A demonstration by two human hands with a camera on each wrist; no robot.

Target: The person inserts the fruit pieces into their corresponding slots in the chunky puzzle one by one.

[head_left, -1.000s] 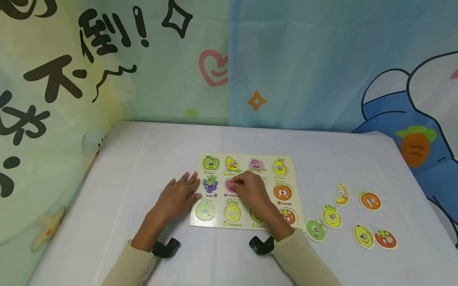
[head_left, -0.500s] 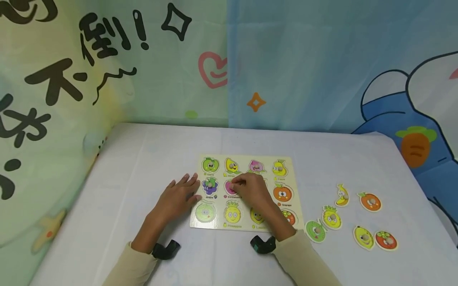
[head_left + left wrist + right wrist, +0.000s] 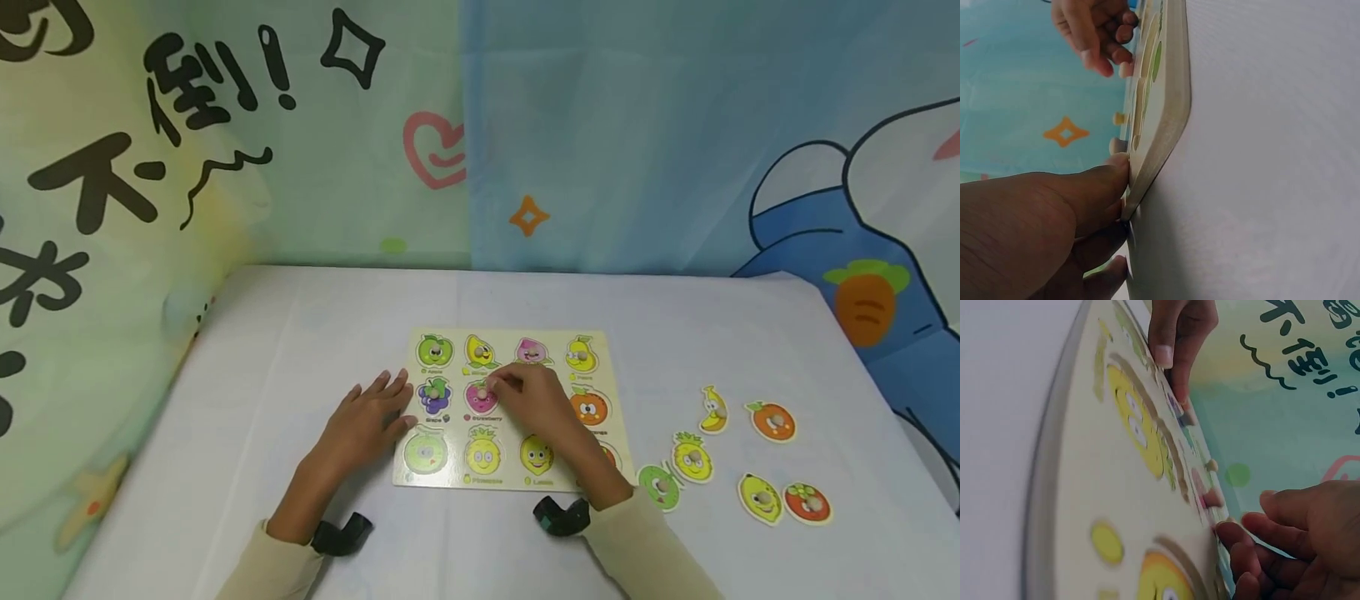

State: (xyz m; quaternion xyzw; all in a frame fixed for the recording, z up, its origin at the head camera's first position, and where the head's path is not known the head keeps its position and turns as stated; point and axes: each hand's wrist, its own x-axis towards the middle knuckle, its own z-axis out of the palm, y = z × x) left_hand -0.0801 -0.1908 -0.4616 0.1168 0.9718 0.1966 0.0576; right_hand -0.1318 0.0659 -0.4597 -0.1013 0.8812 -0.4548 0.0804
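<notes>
White tbl (image 3: pixel 360 312) holds puzzle bd (image 3: pixel 512 435), fruit pcs (image 3: pixel 692 463).

Both hands (image 3: pixel 1316 534) (image 3: pixel 1188 319) at a pale board (image 3: pixel 1085 487) with yellow fruit faces (image 3: pixel 1135 422), knobs (image 3: pixel 1214 498) between.

From afar, I look into a small staged corner, like a recording set: a table (image 3: pixel 300 358) covered in white cloth, enclosed behind and on the left by printed fabric hangings (image 3: pixel 615 125). They carry bold black Chinese characters (image 3: pixel 92 196), a pink heart (image 3: pixel 447 160) and a cartoon figure (image 3: pixel 802 225) wearing a carrot motif (image 3: pixel 866 310). What building holds it, I cannot tell.
</notes>
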